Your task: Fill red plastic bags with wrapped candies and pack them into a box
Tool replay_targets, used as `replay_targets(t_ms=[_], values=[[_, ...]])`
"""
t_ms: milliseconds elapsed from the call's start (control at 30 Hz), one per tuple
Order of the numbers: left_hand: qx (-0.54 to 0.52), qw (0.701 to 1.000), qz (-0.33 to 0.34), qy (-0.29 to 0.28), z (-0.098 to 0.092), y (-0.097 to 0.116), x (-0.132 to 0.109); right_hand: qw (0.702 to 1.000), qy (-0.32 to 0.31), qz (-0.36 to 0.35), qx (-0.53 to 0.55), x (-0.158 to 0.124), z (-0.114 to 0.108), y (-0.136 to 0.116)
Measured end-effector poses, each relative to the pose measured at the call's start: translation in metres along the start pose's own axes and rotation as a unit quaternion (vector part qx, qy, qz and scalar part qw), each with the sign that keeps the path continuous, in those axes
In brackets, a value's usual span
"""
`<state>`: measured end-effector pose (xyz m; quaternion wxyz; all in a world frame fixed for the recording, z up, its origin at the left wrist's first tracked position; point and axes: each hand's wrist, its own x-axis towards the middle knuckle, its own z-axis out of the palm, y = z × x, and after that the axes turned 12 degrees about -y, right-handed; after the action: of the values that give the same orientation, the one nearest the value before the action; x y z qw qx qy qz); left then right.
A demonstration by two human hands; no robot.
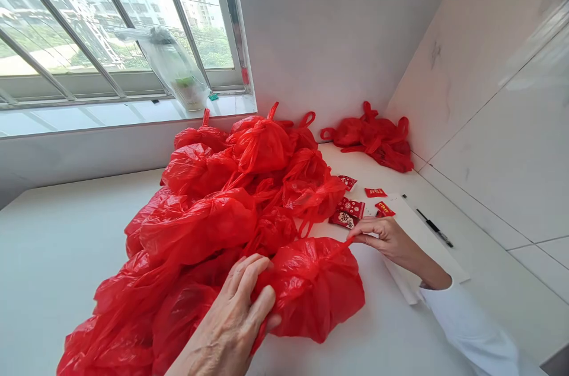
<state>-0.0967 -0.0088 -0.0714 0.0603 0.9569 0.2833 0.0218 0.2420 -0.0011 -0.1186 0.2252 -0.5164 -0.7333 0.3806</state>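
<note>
A full red plastic bag (317, 293) sits on the white table between my two hands. At its left side my left hand (233, 311) has its fingers and thumb closed on the thin plastic. My right hand (384, 239), coming from a white sleeve, pinches a twisted end of the same bag at its upper right. What the bag contains is hidden. A large heap of similar filled red bags (200, 222) lies to the left and behind, several with tied loop handles. Small red printed packets (351, 208) lie just beyond my right hand.
Flatter red bags (371, 134) lie in the back corner against the wall. A black pen (434, 228) and white paper (415, 233) are at the right. On the windowsill stands a container in a clear plastic bag (171, 64). Tiled wall (498, 145) bounds the right side.
</note>
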Motion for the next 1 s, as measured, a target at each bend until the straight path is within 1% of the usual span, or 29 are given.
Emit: replay_targets(t_ms=[67, 133, 200, 267, 333, 400, 467, 533, 600, 700, 767, 800, 833, 867, 900, 933, 967, 1000], values=[[-0.005, 1.0, -0.005, -0.009, 0.005, 0.0, -0.002, 1.0, -0.008, 0.002, -0.001, 0.001, 0.001, 0.009], [-0.006, 1.0, -0.012, -0.01, 0.007, 0.0, -0.001, 1.0, 0.001, 0.009, -0.019, 0.0, -0.001, 0.01], [-0.009, 1.0, -0.013, -0.016, 0.006, 0.001, 0.0, 0.997, 0.038, 0.015, -0.063, -0.004, -0.003, 0.001], [-0.011, 1.0, -0.008, -0.026, 0.005, 0.001, 0.002, 0.991, 0.064, -0.001, -0.117, -0.009, -0.002, -0.017], [-0.009, 0.999, -0.003, -0.034, 0.006, 0.001, 0.004, 0.985, 0.042, -0.036, -0.163, -0.014, 0.006, -0.039], [-0.004, 0.999, 0.004, -0.042, 0.01, 0.0, 0.007, 0.977, -0.012, -0.07, -0.203, -0.013, 0.022, -0.059], [-0.003, 0.999, 0.016, -0.044, 0.013, -0.001, 0.01, 0.967, -0.05, -0.077, -0.238, -0.008, 0.039, -0.071], [-0.002, 0.999, 0.027, -0.038, 0.014, -0.002, 0.013, 0.967, -0.056, -0.068, -0.241, 0.001, 0.049, -0.073], [-0.005, 0.999, 0.029, -0.028, 0.01, -0.001, 0.017, 0.976, -0.012, -0.068, -0.208, 0.008, 0.048, -0.07], [-0.01, 0.999, 0.03, -0.016, 0.0, 0.0, 0.022, 0.981, 0.077, -0.103, -0.146, 0.017, 0.036, -0.066], [-0.016, 0.999, 0.035, 0.014, -0.006, 0.001, 0.025, 0.977, 0.101, -0.136, -0.128, 0.023, 0.033, -0.065], [-0.022, 0.998, 0.038, 0.038, -0.008, 0.002, 0.027, 0.976, 0.099, -0.148, -0.121, 0.026, 0.033, -0.065], [-0.029, 0.997, 0.04, 0.064, -0.009, 0.003, 0.028, 0.977, 0.085, -0.156, -0.117, 0.03, 0.036, -0.065], [-0.036, 0.995, 0.042, 0.086, -0.009, 0.004, 0.03, 0.979, 0.058, -0.158, -0.117, 0.032, 0.039, -0.065], [-0.037, 0.994, 0.045, 0.096, -0.008, 0.005, 0.031, 0.98, 0.022, -0.158, -0.118, 0.034, 0.042, -0.065], [-0.03, 0.994, 0.05, 0.093, -0.007, 0.005, 0.032, 0.98, -0.019, -0.156, -0.119, 0.035, 0.045, -0.065], [-0.017, 0.995, 0.059, 0.079, -0.004, 0.006, 0.034, 0.979, -0.058, -0.155, -0.117, 0.035, 0.046, -0.064], [0.003, 0.996, 0.068, 0.056, 0.0, 0.006, 0.035, 0.978, -0.08, -0.156, -0.112, 0.034, 0.045, -0.064]])
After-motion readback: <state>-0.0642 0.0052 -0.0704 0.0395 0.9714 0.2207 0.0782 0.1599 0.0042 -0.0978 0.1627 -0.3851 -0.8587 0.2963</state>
